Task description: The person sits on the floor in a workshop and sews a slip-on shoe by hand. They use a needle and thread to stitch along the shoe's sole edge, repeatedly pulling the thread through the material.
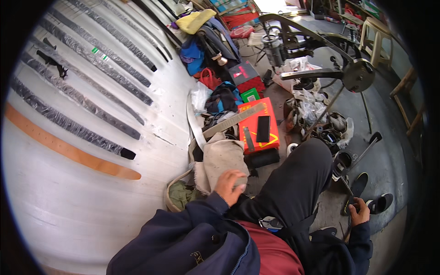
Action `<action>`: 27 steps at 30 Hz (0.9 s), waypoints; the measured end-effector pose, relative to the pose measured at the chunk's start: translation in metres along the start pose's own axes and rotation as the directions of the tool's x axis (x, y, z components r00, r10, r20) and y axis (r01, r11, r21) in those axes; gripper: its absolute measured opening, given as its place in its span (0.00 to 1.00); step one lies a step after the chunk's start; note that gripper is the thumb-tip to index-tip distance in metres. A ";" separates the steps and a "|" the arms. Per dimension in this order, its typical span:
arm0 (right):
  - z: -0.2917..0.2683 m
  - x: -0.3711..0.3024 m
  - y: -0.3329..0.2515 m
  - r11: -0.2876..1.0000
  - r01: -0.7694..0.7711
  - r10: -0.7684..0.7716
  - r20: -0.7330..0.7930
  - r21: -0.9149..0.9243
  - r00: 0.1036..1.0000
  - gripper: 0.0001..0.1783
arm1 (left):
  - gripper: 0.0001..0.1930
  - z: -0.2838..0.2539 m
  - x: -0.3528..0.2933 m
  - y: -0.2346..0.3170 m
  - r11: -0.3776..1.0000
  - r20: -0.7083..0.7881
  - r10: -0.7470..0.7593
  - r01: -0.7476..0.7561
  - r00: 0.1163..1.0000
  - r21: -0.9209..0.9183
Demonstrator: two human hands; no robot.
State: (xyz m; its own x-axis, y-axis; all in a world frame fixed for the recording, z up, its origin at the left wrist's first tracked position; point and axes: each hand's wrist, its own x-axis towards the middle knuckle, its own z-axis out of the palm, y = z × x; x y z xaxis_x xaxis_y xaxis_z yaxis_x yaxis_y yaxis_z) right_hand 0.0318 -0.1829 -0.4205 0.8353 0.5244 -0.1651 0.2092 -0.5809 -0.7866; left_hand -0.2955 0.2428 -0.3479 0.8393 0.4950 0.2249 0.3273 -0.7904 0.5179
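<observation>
My left hand (229, 187) is over the lower part of a beige cloth (224, 158) beside my thigh. Its fingers are bent, with a gap between finger and thumb where a drab patch shows; whether that is the cloth or a separate thing I cannot tell. Low on the right, my right hand (360, 212) hangs next to dark shoes, its fingers loosely bent and apart. Nearest to it are a dark sole (360, 184) and a black shoe (381, 203). No held thing shows in that hand.
Wrapped black belts (91, 52) and a tan strap (68, 144) lie on the white surface at left. Ahead, a phone (263, 129) rests on a red box (256, 110). A black hand-cranked machine (321, 41) stands at far right, with bags and shoes beneath, near a stool (378, 43).
</observation>
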 end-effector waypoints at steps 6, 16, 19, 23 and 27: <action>0.009 -0.006 0.004 1.000 0.014 -0.014 0.028 -0.022 1.000 0.23 | 0.25 -0.053 -0.084 -0.132 0.858 -0.284 -0.357 0.432 0.890 0.279; 0.009 -0.008 0.007 0.997 -0.049 0.051 0.029 -0.067 0.998 0.21 | 0.29 -0.041 -0.061 -0.223 0.627 -0.067 -0.770 0.772 0.635 0.108; 0.008 -0.010 0.006 0.995 -0.074 0.076 0.031 -0.066 0.997 0.20 | 0.23 -0.066 -0.011 -0.180 0.701 -0.214 -0.710 0.703 0.671 -0.120; 0.013 -0.008 0.012 0.997 -0.080 0.081 0.040 -0.019 0.996 0.20 | 0.18 -0.119 0.056 -0.091 0.784 -0.479 -0.484 0.120 0.732 -0.609; 0.017 -0.007 0.001 0.996 -0.079 0.077 0.027 0.049 0.997 0.21 | 0.15 -0.198 0.101 -0.008 0.775 -0.720 -0.343 -0.251 0.603 -0.579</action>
State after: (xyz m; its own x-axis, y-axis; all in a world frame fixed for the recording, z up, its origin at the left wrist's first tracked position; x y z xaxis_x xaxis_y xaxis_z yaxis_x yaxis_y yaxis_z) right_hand 0.0175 -0.1768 -0.4303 0.8348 0.4947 -0.2418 0.1177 -0.5893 -0.7993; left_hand -0.2991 0.3710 -0.1662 0.0818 0.8296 0.5524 -0.2081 -0.5278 0.8235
